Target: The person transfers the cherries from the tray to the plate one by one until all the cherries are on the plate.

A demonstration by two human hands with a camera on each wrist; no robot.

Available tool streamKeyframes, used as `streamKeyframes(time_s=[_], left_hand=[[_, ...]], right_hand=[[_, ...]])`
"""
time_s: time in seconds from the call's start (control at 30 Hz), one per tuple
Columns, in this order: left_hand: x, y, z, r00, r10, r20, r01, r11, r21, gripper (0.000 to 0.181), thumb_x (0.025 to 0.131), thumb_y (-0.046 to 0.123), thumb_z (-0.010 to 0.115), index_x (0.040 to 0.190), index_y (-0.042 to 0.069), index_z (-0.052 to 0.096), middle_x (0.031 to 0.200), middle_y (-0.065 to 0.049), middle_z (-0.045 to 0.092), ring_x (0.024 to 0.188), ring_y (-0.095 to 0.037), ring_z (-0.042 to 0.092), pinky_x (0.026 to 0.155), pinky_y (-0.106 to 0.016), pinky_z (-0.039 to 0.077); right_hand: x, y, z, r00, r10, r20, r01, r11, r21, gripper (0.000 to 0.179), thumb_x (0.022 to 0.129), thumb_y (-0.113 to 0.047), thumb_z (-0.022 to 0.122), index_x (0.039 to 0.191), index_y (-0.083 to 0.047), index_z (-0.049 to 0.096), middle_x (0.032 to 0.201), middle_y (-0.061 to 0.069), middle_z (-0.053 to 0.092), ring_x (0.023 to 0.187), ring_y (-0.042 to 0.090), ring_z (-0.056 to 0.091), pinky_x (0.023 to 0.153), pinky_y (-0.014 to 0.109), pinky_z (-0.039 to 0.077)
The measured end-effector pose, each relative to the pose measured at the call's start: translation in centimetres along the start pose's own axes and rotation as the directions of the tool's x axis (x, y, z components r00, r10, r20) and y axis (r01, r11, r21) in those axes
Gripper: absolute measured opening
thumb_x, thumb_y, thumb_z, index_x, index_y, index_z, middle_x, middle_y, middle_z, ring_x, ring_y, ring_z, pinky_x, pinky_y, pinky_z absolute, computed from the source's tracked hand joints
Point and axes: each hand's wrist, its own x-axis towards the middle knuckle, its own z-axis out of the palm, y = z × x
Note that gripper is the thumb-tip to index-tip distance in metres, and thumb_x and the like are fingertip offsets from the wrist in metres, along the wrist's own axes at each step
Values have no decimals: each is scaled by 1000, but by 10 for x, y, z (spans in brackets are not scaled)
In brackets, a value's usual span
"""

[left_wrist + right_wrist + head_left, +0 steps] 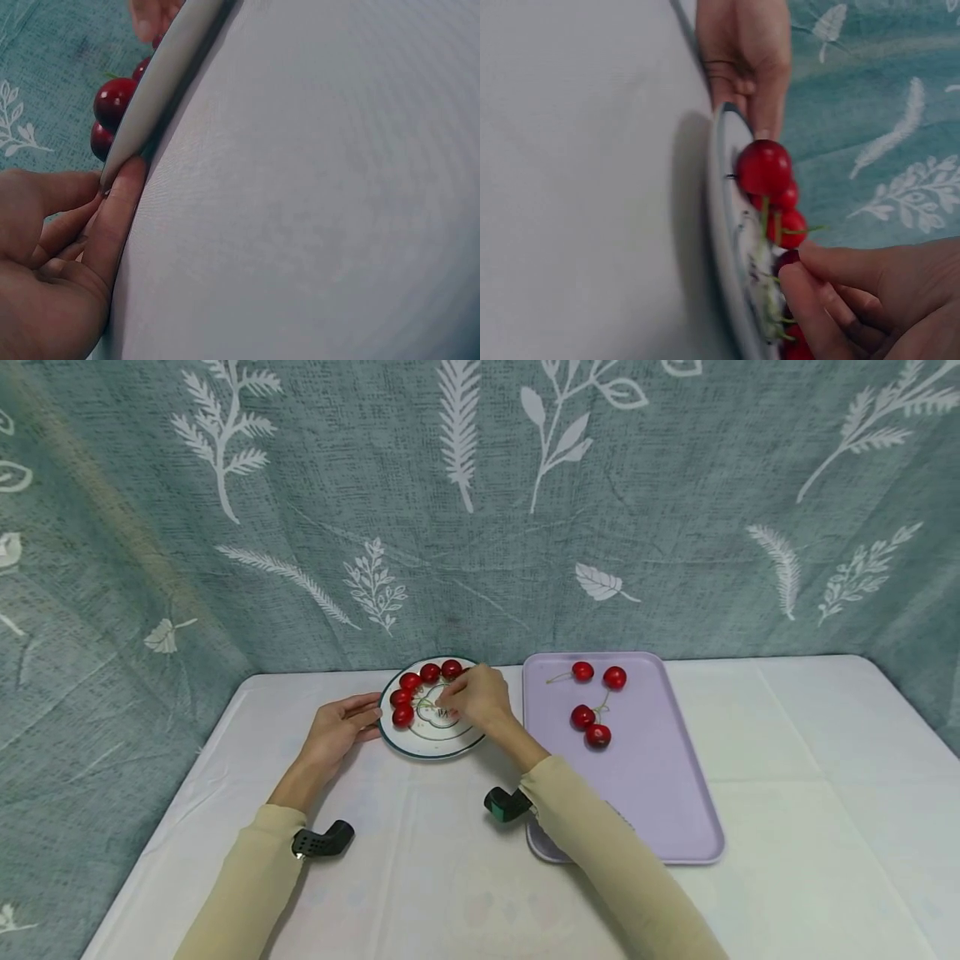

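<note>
A white plate (438, 749) with a dark rim lies on the table, several red cherries (402, 717) along its left and far edge, stems toward the middle. At its left edge my left hand (333, 731) grips the rim, thumb above and fingers below; the left wrist view shows this hand (67, 247) at the plate's edge (142, 112). Over the plate's right part is my right hand (480, 697), thumb and forefinger close together. In the right wrist view these fingertips are beside a dark cherry (787, 260); whether they pinch it or a stem is hidden.
Right of the plate lies a lilac tray (645, 785) holding several cherries (597, 736) in its far half. My right forearm crosses the tray's near left corner. A grey-green patterned cloth (480, 568) hangs behind the white-covered table (420, 860).
</note>
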Motion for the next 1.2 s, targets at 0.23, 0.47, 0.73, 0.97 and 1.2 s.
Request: streamKeyframes(time_s=[0.23,0.47,0.73,0.97,1.2], left_hand=[[0,0,0,1000,6,-3,-6,1000,-1,45,102,5,50,145,-3,42,140,-22,48,117,-22,57,84,-22,58],[-1,-2,-1,1000,2,-15,-2,1000,12,45,101,5,51,145,-3,42,140,-23,49,111,-18,59,84,-21,58],[0,-1,0,1000,9,-7,-9,1000,2,45,101,5,51,145,-3,43,139,-23,49,108,-15,60,83,-21,58],[0,-1,0,1000,2,-6,-2,1000,2,45,101,5,51,145,-2,42,141,-22,48,114,-19,58,84,-21,58],[-1,0,0,1000,0,-5,0,1000,6,45,101,5,51,145,-2,42,141,-22,48,116,-21,58,84,-21,58]], right_hand=[[-4,-8,-25,993,-22,117,10,994,106,10,85,-8,76,88,2,77,81,12,74,69,20,71,68,32,63],[-8,1,-59,979,-92,183,81,995,64,14,88,-10,73,95,2,77,87,16,74,75,24,71,74,38,63],[-9,28,-102,969,-127,214,102,987,126,20,91,-6,70,105,8,72,95,22,72,89,37,69,80,45,61],[-13,49,-129,972,-107,209,85,990,113,22,92,-7,68,109,8,71,100,23,71,93,39,68,82,47,60],[-18,74,-149,976,-131,175,126,991,36,23,92,-9,68,107,8,71,98,23,72,87,35,70,78,43,61]])
